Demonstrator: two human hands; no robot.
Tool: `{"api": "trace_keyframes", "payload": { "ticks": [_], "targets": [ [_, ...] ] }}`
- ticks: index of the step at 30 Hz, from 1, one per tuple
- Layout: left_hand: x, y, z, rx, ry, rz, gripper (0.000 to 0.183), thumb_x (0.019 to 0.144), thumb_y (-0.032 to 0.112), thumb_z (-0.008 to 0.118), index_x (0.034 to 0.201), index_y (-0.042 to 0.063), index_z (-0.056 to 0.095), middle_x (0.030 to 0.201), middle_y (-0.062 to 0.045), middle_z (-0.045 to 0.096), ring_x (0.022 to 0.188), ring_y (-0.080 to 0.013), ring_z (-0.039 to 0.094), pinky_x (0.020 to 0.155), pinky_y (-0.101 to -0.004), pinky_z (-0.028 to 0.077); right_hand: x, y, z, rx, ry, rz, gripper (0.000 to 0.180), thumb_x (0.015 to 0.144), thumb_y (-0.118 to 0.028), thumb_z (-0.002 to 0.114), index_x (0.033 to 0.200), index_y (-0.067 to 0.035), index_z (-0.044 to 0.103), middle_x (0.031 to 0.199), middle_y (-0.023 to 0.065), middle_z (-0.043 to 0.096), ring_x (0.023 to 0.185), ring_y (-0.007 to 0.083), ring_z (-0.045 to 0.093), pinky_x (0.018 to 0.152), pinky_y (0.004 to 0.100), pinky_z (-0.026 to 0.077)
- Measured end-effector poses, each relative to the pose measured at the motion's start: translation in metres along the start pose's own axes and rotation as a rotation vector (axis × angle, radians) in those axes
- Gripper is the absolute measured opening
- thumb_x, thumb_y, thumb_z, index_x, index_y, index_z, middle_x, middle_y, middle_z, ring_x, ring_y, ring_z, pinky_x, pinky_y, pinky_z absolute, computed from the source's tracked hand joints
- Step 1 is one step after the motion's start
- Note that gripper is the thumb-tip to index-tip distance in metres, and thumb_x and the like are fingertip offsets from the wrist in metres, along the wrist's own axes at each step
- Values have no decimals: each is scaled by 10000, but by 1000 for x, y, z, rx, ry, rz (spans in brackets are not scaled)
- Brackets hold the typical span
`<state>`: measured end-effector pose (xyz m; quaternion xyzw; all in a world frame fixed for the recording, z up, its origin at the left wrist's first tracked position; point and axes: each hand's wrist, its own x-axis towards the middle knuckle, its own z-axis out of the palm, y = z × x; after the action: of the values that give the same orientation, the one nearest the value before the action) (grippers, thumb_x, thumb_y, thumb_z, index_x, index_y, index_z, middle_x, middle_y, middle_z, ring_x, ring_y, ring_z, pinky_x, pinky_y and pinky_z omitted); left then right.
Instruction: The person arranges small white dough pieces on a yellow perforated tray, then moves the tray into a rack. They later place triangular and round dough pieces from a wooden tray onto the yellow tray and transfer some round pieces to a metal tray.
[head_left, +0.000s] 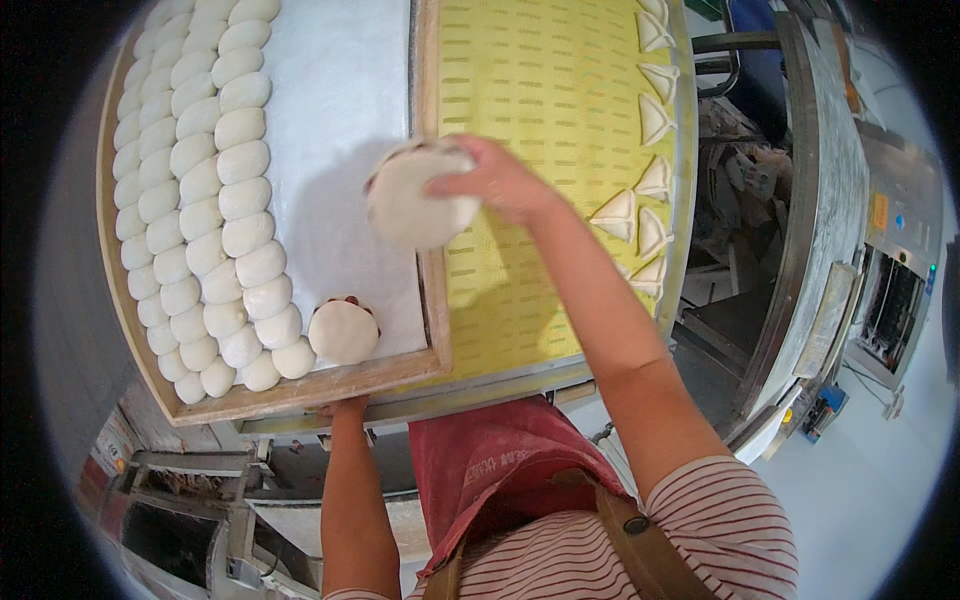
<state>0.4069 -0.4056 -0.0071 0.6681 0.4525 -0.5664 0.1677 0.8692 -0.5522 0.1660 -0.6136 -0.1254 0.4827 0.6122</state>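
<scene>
My right hand (499, 176) grips a flat round piece of dough (420, 199) with dark red bits at its rim, held in the air over the inner edge of a wooden tray (433, 300). Another round dough piece with dark red bits (343, 331) lies in the tray's near right part, on a white cloth (337, 150). Rows of pale dough buns (246, 234) fill the tray's left side, packed against one another. My left hand (346, 407) is at the tray's near edge, its fingers mostly hidden beneath it.
Right of the tray lies a yellow perforated mat (525, 112) with folded triangular dough pieces (616, 216) along its right side. A metal rail (682, 150) borders it. Farther right stand a worn worktable (829, 187) and a metal machine (900, 195). Metal equipment (176, 525) is at the lower left.
</scene>
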Motion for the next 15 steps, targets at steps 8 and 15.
{"api": "trace_keyframes", "payload": {
  "ticks": [8, 15],
  "targets": [
    [-4, -3, -2, 13, -8, -14, 848, 857, 683, 420, 1520, 210, 181, 1579, -148, 91, 1428, -461, 14, 1067, -715, 22, -39, 26, -147, 161, 615, 125, 535, 771, -160, 787, 1223, -9, 544, 1126, 111, 642, 965, 203, 650, 818, 369, 549],
    [-5, -7, -3, 25, -13, -25, 846, 857, 686, 417, 1519, 214, 184, 1580, -142, 94, 1430, -454, 12, 1066, -716, 21, -61, 66, -205, 209, 820, 162, 541, 752, -200, 810, 1205, -35, 565, 1102, 84, 650, 976, 207, 646, 793, 378, 542]
  ]
}}
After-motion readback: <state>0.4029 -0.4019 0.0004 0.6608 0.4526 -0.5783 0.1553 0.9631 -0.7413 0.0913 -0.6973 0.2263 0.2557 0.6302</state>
